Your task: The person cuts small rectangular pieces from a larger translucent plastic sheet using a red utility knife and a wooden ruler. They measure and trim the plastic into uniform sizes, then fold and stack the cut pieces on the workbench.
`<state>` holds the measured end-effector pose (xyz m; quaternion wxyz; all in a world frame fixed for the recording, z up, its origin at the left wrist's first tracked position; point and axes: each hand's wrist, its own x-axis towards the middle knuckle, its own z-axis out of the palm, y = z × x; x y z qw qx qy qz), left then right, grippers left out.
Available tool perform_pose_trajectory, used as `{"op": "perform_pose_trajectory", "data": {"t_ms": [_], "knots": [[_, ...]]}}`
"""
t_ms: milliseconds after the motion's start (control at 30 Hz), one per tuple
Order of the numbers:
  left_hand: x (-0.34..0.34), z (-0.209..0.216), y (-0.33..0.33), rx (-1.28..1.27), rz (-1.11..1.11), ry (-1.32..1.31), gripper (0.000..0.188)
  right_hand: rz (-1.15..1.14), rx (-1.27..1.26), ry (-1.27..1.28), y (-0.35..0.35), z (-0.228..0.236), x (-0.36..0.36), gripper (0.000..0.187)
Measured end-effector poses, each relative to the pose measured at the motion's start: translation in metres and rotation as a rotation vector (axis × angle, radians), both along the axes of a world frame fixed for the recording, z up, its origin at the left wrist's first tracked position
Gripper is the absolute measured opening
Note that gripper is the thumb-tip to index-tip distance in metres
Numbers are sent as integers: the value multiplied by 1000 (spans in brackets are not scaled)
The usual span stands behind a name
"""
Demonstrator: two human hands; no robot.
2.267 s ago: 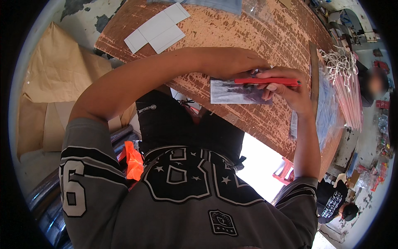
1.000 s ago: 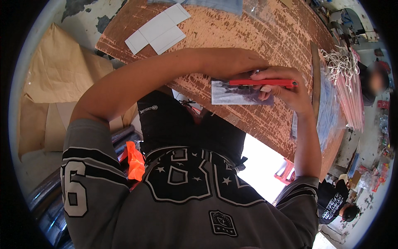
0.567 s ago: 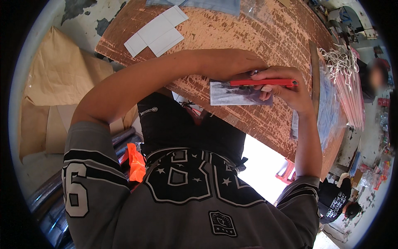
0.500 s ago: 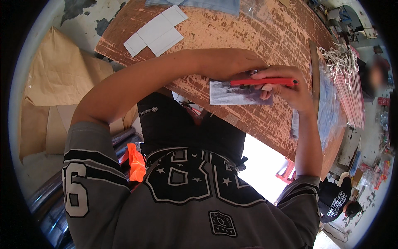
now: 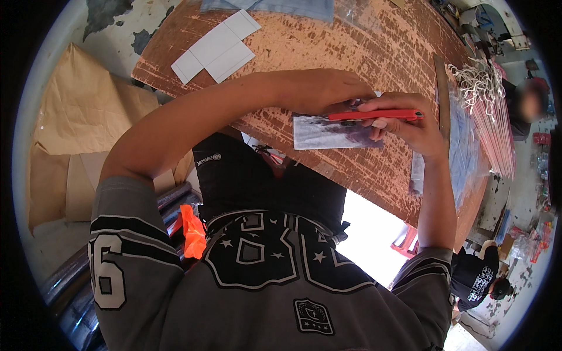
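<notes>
Inspecting the hands first, we find the right hand (image 5: 418,131) closed about a red cutter (image 5: 395,114), its grip formed by fingers along the upper side and the thumb along the lower. The cutter lies almost level across our view, its narrow metal end pointing left, over the upper part of a dark-and-white printed sheet (image 5: 331,136). This sheet rests flat on the worn brown table (image 5: 374,55), near its front edge and directly before the person.

The left hand (image 5: 333,90) lies low with its back turned up, covering the sheet's upper edge. Its fingertips are hidden behind the right hand; we cannot tell whether they pinch anything or merely press down. The two hands sit close together, and we cannot confirm contact between them.

As to pose, we record the left elbow bent and spread well outward, the forearm crossing over the table from left to right. The right forearm rises steeply from the lower right, with the wrist turned inward to the left.

We further note a white cut-out sheet (image 5: 216,47) beyond the left forearm, and a narrow brown strip (image 5: 441,99) just right of the right hand.
</notes>
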<state>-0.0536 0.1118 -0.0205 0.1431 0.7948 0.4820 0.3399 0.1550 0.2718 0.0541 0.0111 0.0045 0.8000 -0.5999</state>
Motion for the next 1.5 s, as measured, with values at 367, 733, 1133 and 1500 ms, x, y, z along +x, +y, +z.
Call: {"op": "perform_pose_trajectory", "data": {"t_ms": [367,733,1133,1500], "knots": [[0,-2,0,-4,-6,-30,44,-17,-5,-32,3,3,3,29],[-2,-6,5,69,-88,-30,30,-27,20,-30,6,3,7,28],[-2,-5,5,64,-70,32,33,-17,33,-45,12,7,7,29],[-3,-9,9,154,-106,13,32,8,58,-44,20,7,8,30]]}}
